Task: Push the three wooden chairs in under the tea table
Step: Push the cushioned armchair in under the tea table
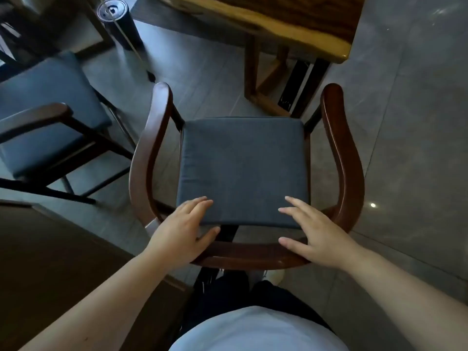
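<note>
A dark wooden armchair (347, 158) with a grey-blue seat cushion (243, 168) stands right in front of me, facing the tea table (298, 24), whose corner and leg lie just beyond the seat. My left hand (182, 231) and my right hand (314, 234) hover over the curved back rail, fingers spread and reaching onto the cushion's near edge, gripping nothing. A second wooden chair (45, 115) with the same cushion stands at the left, turned at an angle. No third chair is in view.
A black cylinder with a round metal top (119, 24) stands on the grey tiled floor at the upper left. A dark cabinet or table top (50, 262) is close by my left arm. A black box (293, 84) lies under the tea table.
</note>
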